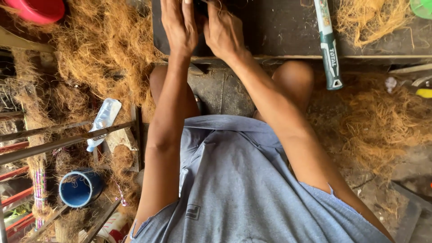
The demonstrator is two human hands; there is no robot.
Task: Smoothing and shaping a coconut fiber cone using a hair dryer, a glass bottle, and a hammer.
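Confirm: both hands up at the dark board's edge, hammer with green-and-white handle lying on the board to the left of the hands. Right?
Not quite. In the head view the hammer lies to the right of the hands, not the left. The rest holds: left hand and right hand are together on the dark board, and the handle is green and white.

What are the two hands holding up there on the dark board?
It cannot be told. The left hand and right hand press together over something small and dark on the board, hidden beneath them at the picture's edge.
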